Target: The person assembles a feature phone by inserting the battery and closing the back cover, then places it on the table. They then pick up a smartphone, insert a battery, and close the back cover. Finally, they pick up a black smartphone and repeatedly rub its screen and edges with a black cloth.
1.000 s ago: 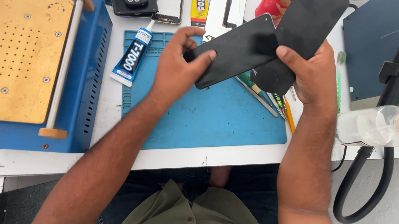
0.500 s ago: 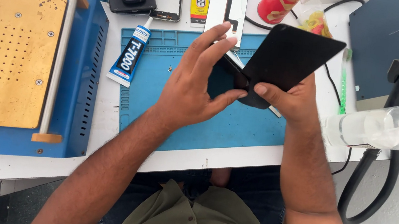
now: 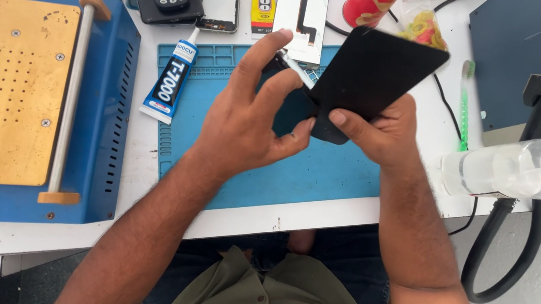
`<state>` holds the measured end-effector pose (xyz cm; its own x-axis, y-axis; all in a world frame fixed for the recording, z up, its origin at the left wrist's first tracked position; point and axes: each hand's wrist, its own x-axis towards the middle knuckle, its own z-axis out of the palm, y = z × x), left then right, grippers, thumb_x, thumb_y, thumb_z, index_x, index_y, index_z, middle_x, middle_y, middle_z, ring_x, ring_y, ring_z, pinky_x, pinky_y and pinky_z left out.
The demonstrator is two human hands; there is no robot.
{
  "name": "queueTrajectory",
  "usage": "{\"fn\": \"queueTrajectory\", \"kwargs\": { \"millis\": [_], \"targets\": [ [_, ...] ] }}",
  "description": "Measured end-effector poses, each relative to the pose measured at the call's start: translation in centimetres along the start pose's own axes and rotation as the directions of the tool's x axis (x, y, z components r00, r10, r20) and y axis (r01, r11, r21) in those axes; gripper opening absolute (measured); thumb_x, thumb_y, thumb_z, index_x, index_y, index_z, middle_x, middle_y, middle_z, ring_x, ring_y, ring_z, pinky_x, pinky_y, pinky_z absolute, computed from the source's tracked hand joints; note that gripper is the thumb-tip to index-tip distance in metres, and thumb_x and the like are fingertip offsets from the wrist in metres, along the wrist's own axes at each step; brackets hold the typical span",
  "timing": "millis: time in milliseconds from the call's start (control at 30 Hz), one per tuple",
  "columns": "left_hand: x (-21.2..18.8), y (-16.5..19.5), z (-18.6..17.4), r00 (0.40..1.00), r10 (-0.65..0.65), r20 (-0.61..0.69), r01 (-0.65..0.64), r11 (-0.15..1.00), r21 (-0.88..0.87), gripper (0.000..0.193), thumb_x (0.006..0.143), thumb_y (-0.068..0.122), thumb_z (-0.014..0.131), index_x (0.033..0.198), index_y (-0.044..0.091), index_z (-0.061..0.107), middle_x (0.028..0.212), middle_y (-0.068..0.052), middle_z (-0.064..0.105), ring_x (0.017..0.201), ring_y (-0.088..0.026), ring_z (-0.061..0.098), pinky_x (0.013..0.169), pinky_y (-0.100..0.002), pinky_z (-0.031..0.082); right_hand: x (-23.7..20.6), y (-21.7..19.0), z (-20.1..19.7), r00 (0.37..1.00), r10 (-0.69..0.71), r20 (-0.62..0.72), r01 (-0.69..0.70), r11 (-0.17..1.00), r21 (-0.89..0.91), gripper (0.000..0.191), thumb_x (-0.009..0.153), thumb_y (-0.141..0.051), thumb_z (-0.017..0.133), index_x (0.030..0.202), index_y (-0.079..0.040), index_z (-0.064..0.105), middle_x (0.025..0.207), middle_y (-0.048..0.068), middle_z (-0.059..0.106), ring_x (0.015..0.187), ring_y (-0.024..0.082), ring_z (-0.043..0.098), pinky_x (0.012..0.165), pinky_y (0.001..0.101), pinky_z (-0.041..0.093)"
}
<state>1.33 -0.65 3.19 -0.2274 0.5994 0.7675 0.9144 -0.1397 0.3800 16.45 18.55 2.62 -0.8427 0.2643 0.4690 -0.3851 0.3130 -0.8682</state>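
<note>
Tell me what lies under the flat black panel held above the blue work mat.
Under the flat black panel shows the blue work mat and the white table. The right hand grips its lower corner; whatever lies directly beneath is covered.

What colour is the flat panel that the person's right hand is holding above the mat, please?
The flat panel is plain black, seen clearly in the head view.
</note>
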Motion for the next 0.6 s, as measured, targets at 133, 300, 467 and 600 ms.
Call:
{"fn": "queueTrajectory", "kwargs": {
  "millis": [133, 300, 467, 600],
  "targets": [
    [0.0, -0.8, -1.6, 0.998, -0.055, 0.033, 0.058, 0.991, -0.12, 0.05, 0.09, 0.03, 0.087, 0.116, 0.005, 0.052, 0.147, -0.02, 0.042, 0.139, -0.036, 0.052, 0.109, -0.048, 0.058, -0.6, 0.4, 0.7, 0.996, -0.084, -0.024, 0.081, 0.992, -0.094, 0.016, 0.103, -0.012, 0.076, 0.113, 0.0, 0.072, 0.091, 0.005, 0.072, 0.078, 0.008, 0.064, 0.07, 0.0199, 0.051],
    [-0.3, -1.4, -1.8, 0.997, -0.083, -0.006, 0.078, 0.954, -0.289, 0.038, 0.107, 0.042, 0.064, 0.105, 0.006, 0.05, 0.135, -0.017, 0.052, 0.135, -0.029, 0.057, 0.109, -0.044, 0.057, -0.3, 0.8, 0.6, 0.957, -0.186, -0.224, 0.195, 0.981, 0.017, 0.019, 0.109, -0.018, 0.072, 0.114, 0.0, 0.07, 0.099, 0.005, 0.073, 0.081, 0.009, 0.065, 0.072, 0.0218, 0.053],
    [-0.4, -1.6, -1.7, 0.986, -0.159, -0.038, 0.129, 0.901, -0.415, 0.048, 0.118, 0.047, 0.035, 0.099, 0.006, 0.051, 0.125, -0.019, 0.056, 0.126, -0.027, 0.063, 0.104, -0.042, 0.061, 0.3, 1.0, 0.5, 0.918, -0.231, -0.321, 0.226, 0.973, -0.052, 0.02, 0.109, -0.02, 0.071, 0.107, -0.001, 0.069, 0.087, 0.002, 0.07, 0.07, 0.006, 0.06, 0.065, 0.0187, 0.049],
    [-0.4, -1.5, -1.8, 0.984, -0.174, -0.026, 0.145, 0.884, -0.445, 0.049, 0.119, 0.043, 0.029, 0.098, 0.004, 0.05, 0.124, -0.02, 0.055, 0.127, -0.028, 0.064, 0.103, -0.043, 0.062, 0.3, 1.0, 0.6, 0.923, -0.234, -0.307, 0.216, 0.972, -0.09, 0.021, 0.109, -0.022, 0.069, 0.102, -0.002, 0.069, 0.077, -0.002, 0.065, 0.062, 0.003, 0.055, 0.059, 0.0164, 0.045]
  ]
}}
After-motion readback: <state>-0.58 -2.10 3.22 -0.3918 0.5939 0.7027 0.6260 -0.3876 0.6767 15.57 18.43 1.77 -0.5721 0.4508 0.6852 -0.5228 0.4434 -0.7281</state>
